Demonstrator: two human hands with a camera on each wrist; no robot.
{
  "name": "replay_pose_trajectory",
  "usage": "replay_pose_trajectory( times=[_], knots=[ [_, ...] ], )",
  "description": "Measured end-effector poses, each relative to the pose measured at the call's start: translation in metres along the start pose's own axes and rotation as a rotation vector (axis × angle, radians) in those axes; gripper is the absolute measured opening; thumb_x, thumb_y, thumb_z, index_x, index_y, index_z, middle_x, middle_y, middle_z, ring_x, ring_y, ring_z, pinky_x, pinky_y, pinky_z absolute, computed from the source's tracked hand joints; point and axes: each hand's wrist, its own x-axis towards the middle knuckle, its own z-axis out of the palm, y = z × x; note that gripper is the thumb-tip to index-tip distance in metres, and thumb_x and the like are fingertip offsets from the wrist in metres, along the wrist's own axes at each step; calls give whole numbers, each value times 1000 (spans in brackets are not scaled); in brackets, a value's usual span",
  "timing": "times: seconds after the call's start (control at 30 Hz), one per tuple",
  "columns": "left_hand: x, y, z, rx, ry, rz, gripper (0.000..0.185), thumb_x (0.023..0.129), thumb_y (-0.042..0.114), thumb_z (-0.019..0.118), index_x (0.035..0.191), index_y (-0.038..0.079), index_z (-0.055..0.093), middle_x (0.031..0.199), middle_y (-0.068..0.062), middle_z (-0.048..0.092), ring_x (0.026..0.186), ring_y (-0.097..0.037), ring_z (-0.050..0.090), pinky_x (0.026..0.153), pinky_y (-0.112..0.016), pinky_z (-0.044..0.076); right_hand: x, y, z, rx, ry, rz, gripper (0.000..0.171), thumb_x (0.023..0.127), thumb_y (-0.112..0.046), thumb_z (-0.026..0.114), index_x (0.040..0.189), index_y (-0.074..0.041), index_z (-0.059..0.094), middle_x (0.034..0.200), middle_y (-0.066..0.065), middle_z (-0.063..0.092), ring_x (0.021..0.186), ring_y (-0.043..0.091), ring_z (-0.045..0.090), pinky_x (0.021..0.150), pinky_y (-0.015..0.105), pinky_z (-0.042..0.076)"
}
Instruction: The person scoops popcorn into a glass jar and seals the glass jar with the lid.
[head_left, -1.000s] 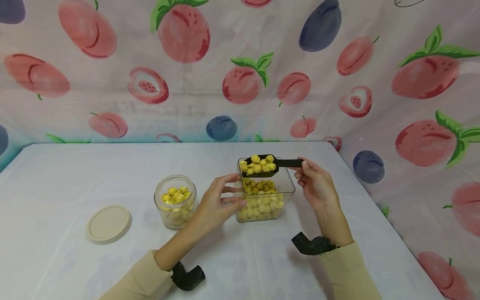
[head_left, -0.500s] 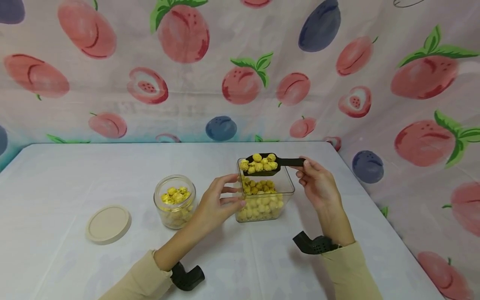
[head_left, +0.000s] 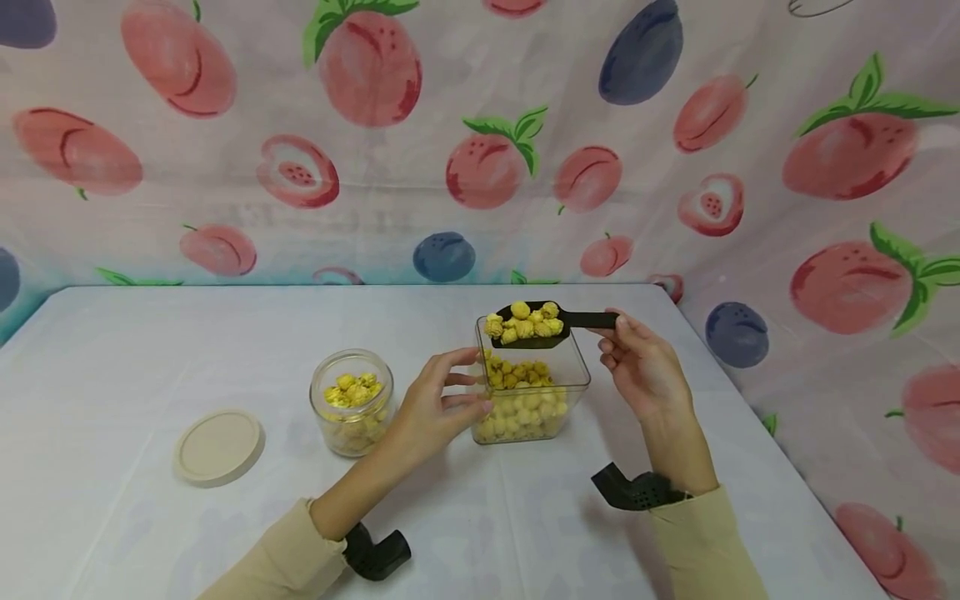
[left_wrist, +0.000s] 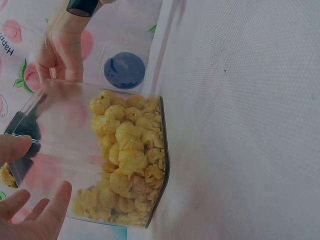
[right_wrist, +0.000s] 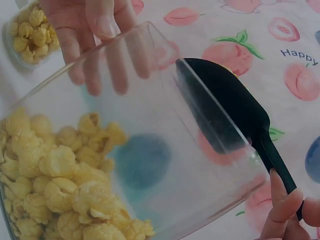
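My right hand [head_left: 651, 367] pinches the handle end of a black scoop [head_left: 588, 320]. The scoop is heaped with yellow popcorn [head_left: 525, 327] and hangs level over the rim of a clear square container [head_left: 555, 363]. Popcorn fills the container's lower part, clearest in the left wrist view. My left hand [head_left: 438, 402] rests at its left side, thumb by the near corner, fingers fairly straight and spread. The right wrist view has those fingers [right_wrist: 118, 70] showing through the transparent wall, and the scoop's dark underside facing the camera.
An open glass jar [head_left: 351, 429] partly filled with popcorn stands left of my left hand. Farther left, a round beige lid [head_left: 219, 447] lies flat on the white-covered table [head_left: 112, 367]. A fruit-patterned cloth [head_left: 375, 192] hangs behind.
My right hand has lifted the loaded scoop slightly and shifted it a little to the right. The left hand and the container stay in place.
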Motion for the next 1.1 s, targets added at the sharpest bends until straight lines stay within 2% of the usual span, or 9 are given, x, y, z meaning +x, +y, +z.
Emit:
replay_pose_trajectory(
  times=[0.5, 0.7, 0.9, 1.1],
  knots=[
    [0, 1, 0, 8, -2, 4, 62, 84, 7, 67, 139, 9, 38, 139, -12, 37, 116, -30, 50, 92, -28, 52, -11, -5, 11, 164, -99, -21, 21, 96, -10, 48, 93, -3, 67, 77, 8, 70, 63, 16, 53, 63, 24, 43],
    [-3, 11, -3, 61, 29, 50, 61, 84, 9, 68, 138, 8, 39, 137, -14, 40, 116, -28, 50, 94, -31, 51, -14, -6, 17, 188, -147, -30, 22, 96, -9, 47, 96, -1, 67, 77, 9, 69, 65, 17, 55, 63, 25, 44],
    [-6, 21, -13, 120, 75, 101, 61, 84, 11, 69, 137, 6, 40, 135, -13, 43, 115, -27, 51, 94, -30, 50, -18, -6, 21, 183, -184, -50, 24, 97, -9, 44, 97, -1, 67, 80, 9, 70, 67, 18, 55, 63, 25, 45],
    [-13, 33, -30, 212, 120, 142, 59, 84, 10, 68, 136, 9, 42, 135, -9, 43, 116, -22, 52, 95, -30, 50, -22, -4, 28, 174, -201, -56, 25, 98, -10, 43, 98, -3, 67, 81, 8, 70, 68, 17, 56, 63, 23, 46]
  ],
)
